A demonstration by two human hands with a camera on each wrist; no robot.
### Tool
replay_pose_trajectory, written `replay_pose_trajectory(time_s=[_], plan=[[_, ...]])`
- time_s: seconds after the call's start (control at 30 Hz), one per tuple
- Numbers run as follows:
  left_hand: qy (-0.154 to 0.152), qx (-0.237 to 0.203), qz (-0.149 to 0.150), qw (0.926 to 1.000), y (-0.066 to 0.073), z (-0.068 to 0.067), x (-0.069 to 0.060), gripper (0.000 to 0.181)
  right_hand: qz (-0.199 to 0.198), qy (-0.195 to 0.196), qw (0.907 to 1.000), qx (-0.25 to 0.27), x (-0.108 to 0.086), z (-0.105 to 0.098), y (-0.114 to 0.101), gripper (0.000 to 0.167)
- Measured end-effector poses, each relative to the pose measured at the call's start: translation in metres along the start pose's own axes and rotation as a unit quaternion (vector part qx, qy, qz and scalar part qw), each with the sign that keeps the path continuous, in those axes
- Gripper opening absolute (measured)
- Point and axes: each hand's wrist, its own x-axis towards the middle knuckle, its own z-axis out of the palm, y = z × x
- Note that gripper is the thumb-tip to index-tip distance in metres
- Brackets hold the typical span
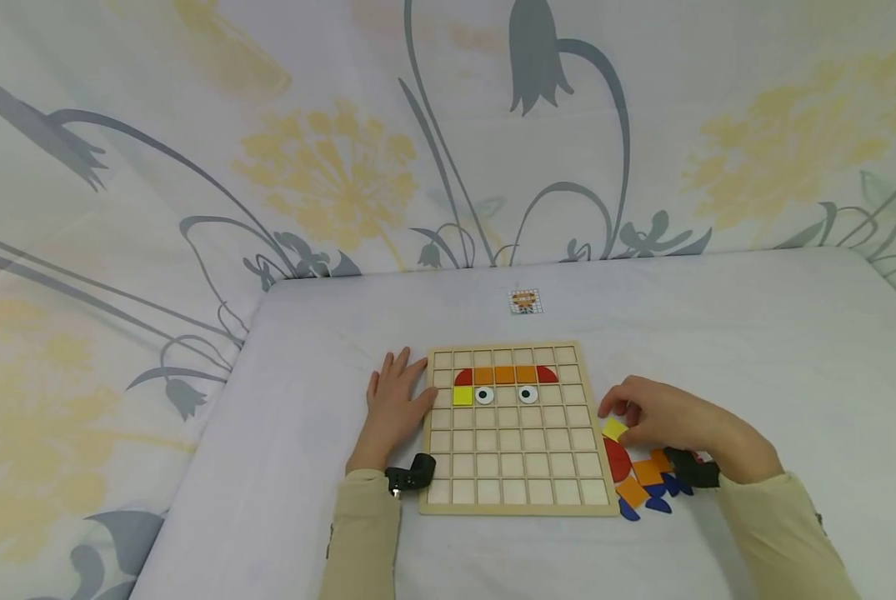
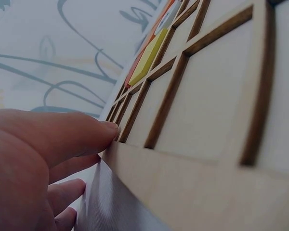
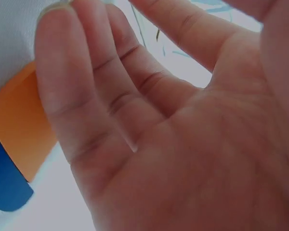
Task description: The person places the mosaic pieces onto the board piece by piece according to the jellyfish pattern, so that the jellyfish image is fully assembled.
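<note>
A wooden grid board (image 1: 518,510) lies on the white-covered surface. In its upper rows sit orange squares (image 1: 504,375), red quarter-round pieces (image 1: 464,377), a yellow square (image 1: 463,396) and two round eye pieces (image 1: 528,394). My left hand (image 1: 393,408) lies flat with fingers spread at the board's left edge; its thumb touches the frame in the left wrist view. Right of the board, my right hand (image 1: 665,412) pinches another yellow square tile (image 1: 614,429) between thumb and index finger. That tile is out of sight in the right wrist view, where the other fingers curl loosely.
Beside the board's right edge lies a loose pile: a large red curved piece (image 1: 617,460), orange squares (image 1: 632,492) and several blue pieces (image 1: 658,505). A small printed picture card (image 1: 525,301) lies behind the board. Floral fabric (image 1: 342,167) hangs behind the surface.
</note>
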Motion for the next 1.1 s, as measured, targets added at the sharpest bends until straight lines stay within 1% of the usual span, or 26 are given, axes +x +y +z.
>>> replay_pose_trajectory(time_s=[0.1, 0.23, 0.47, 0.67, 0.77, 0.9, 1.1], plan=[[0.002, 0.000, 0.001, 1.0000, 0.0005, -0.0009, 0.0000, 0.048, -0.001, 0.004, 0.9999, -0.012, 0.0005, -0.0001, -0.0016, 0.025], [0.000, -0.008, 0.005, 1.0000, 0.0008, -0.0019, -0.0004, 0.049, -0.003, 0.019, 0.9993, -0.031, 0.0010, -0.0005, -0.0031, 0.022], [-0.003, 0.006, 0.000, 1.0000, -0.0010, -0.0011, -0.0001, 0.049, 0.004, 0.031, 0.9992, -0.026, 0.0036, 0.0009, -0.0038, 0.025], [-0.001, -0.001, 0.003, 1.0000, 0.0006, -0.0014, -0.0005, 0.049, 0.009, 0.047, 0.9984, -0.029, 0.0043, 0.0011, -0.0036, 0.026], [-0.002, -0.004, 0.003, 1.0000, 0.0017, -0.0015, -0.0013, 0.049, 0.014, 0.063, 0.9973, -0.037, 0.0049, 0.0015, -0.0029, 0.024], [-0.003, -0.006, 0.003, 1.0000, 0.0019, -0.0012, -0.0014, 0.049, 0.018, 0.086, 0.9951, -0.047, 0.0069, 0.0019, -0.0023, 0.027], [-0.003, -0.006, 0.004, 1.0000, 0.0012, -0.0006, -0.0009, 0.049, 0.026, 0.103, 0.9933, -0.045, 0.0084, 0.0019, -0.0034, 0.026]])
